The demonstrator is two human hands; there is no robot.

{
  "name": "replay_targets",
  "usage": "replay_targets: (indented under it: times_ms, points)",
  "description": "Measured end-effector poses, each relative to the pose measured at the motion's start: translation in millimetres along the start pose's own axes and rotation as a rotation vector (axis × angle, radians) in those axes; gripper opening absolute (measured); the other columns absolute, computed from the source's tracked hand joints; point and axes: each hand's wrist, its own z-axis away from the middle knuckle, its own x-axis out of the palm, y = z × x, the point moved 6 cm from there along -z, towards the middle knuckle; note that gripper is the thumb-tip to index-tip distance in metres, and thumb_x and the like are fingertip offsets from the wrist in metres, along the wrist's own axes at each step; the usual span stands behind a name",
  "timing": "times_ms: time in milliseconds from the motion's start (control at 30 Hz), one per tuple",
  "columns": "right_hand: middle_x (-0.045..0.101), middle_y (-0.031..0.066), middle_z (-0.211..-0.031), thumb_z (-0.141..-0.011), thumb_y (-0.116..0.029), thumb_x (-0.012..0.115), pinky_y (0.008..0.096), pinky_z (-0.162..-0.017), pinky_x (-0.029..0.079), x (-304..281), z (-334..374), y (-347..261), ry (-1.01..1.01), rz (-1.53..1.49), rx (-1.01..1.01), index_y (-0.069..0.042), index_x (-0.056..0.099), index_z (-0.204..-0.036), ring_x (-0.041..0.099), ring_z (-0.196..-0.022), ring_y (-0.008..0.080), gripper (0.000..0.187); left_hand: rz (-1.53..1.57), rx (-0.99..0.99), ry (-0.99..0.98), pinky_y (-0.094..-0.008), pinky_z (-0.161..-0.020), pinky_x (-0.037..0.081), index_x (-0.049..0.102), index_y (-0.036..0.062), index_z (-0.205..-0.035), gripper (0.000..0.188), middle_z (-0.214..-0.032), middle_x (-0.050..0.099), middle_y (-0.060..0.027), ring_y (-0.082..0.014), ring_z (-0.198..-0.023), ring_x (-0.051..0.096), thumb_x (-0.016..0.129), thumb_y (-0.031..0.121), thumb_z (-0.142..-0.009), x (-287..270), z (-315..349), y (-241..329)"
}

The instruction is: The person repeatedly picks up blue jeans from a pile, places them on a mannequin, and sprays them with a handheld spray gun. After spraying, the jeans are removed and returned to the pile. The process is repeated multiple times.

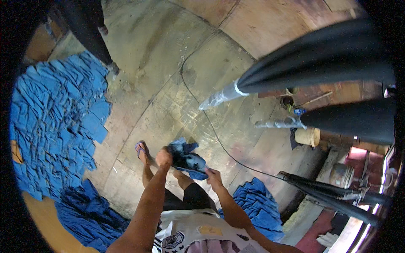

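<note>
Both hands hold a blue denim garment (190, 159) in front of my legs, above the floor. My left hand (163, 158) is closed on its left end, and my right hand (214, 177) grips the lower right edge. The cloth between them is bunched, with faded and dark patches, so its exact cut cannot be made out. To the right of my legs lies a stack of blue denim pieces (255, 206). A darker heap of denim (88, 215) rests to my left.
A wide spread of overlapping denim pieces (59, 122) covers the floor at left. Two black fabric tubes (312, 59) with plastic-wrapped ends jut in from the right. A dark cable (211, 126) crosses the floor. Beyond are a cream bucket (307, 137) and a dark hanging form (86, 29).
</note>
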Motion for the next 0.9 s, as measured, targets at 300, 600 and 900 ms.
replay_targets:
  times_ms: [300, 600, 900]
  points:
    - [0.04, -0.0028, -0.06, -0.097, -0.026, 0.067, 0.0231, -0.039, 0.025, -170.7, -132.4, 74.3, 0.766, -0.345, 0.322, -0.016, 0.066, -0.099, 0.033, -0.042, 0.0095, 0.01, 0.301, 0.197, -0.524, -0.0512, -0.089, 0.055, 0.076, 0.0035, -0.1, 0.051, -0.109, 0.073, -0.0226, -0.041, -0.104, 0.07, 0.058, 0.051, -0.096, 135.5, 35.8, 160.8]
    - [0.049, -0.0025, -0.072, -0.097, -0.025, 0.069, 0.0237, -0.042, 0.026, 141.6, -232.8, -2.0, -0.021, -0.234, 0.125, -0.014, 0.064, -0.1, 0.037, -0.047, 0.0082, 0.013, 0.712, -0.053, -0.193, -0.0413, -0.076, 0.054, 0.074, -0.0036, -0.098, 0.044, -0.094, 0.073, -0.0169, -0.0282, -0.085, 0.066, 0.062, 0.039, -0.099, 109.1, -59.5, -35.7]
    - [0.058, -0.0023, -0.083, -0.097, -0.025, 0.071, 0.0242, -0.045, 0.027, 221.0, -163.7, -177.7, -0.093, -0.295, -0.243, -0.011, 0.062, -0.101, 0.04, -0.053, 0.0069, 0.017, 0.973, 0.243, 0.461, -0.0332, -0.059, 0.046, 0.072, -0.0048, -0.086, 0.04, -0.066, 0.064, -0.0041, -0.011, -0.064, 0.051, 0.067, 0.032, -0.099, -226.6, -161.6, -79.8]
